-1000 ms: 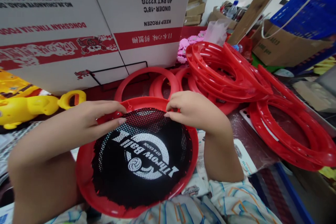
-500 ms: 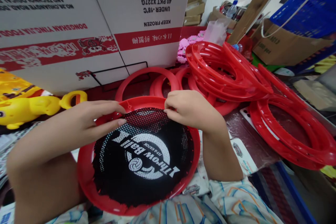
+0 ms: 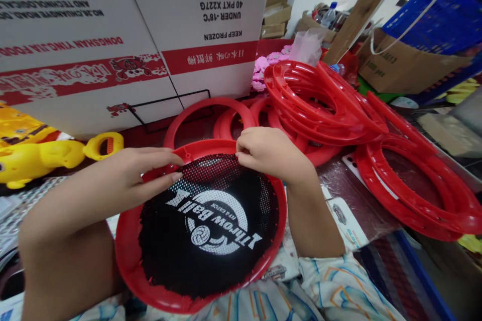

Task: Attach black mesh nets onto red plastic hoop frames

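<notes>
A round black mesh net (image 3: 169,256) with a white "Throw Ball" print lies within a red plastic ring frame (image 3: 128,251) in front of me. Most of the net's edge sits along pegs on the frame, while its far edge is loose and lifted off the rim. My right hand (image 3: 269,153) pinches that far edge at the upper right, with fingers curled. At the upper left, my left hand (image 3: 145,170) has thumb and forefinger on the same edge, the thumb over the mesh. Part of the far rim is hidden by my hands.
Smooth red rings (image 3: 203,105) lie behind the frame. More red ring frames (image 3: 301,95) are stacked at the right, with others (image 3: 414,190) nearer. A white carton (image 3: 211,10) stands at the back. Yellow toys (image 3: 45,158) lie at the left, a blue crate (image 3: 444,15) at the far right.
The net and frame have turned a little, so the print sits slightly farther right. Both hands keep nearly the same places on the net's far edge.
</notes>
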The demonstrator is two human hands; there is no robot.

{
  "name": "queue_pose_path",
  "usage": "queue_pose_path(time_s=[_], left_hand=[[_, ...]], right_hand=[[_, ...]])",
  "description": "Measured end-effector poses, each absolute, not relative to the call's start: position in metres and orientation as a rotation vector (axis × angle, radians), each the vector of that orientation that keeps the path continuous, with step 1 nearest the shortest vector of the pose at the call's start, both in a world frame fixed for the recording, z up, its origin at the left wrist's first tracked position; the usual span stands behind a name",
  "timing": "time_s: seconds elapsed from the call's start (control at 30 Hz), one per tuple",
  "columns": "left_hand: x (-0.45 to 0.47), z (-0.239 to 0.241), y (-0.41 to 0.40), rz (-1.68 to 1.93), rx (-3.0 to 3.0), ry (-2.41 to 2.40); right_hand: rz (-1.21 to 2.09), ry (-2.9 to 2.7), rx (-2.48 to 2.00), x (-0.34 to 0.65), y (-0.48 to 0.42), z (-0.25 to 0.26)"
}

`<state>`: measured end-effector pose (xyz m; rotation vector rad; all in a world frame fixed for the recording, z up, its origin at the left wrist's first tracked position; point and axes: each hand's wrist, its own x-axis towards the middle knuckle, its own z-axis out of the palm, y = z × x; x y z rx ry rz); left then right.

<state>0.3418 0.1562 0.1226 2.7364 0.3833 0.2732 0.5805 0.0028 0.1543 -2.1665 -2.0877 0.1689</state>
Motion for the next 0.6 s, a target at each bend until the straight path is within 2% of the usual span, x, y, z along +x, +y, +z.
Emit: queue_pose_path(time_s=[0.6], left_hand=[[0.3417, 0.1235, 0.1547, 0.319, 2.796, 0.284]], right_hand=[[0.178, -2.043, -2.029, 0.5857, 0.0037, 0.1491]])
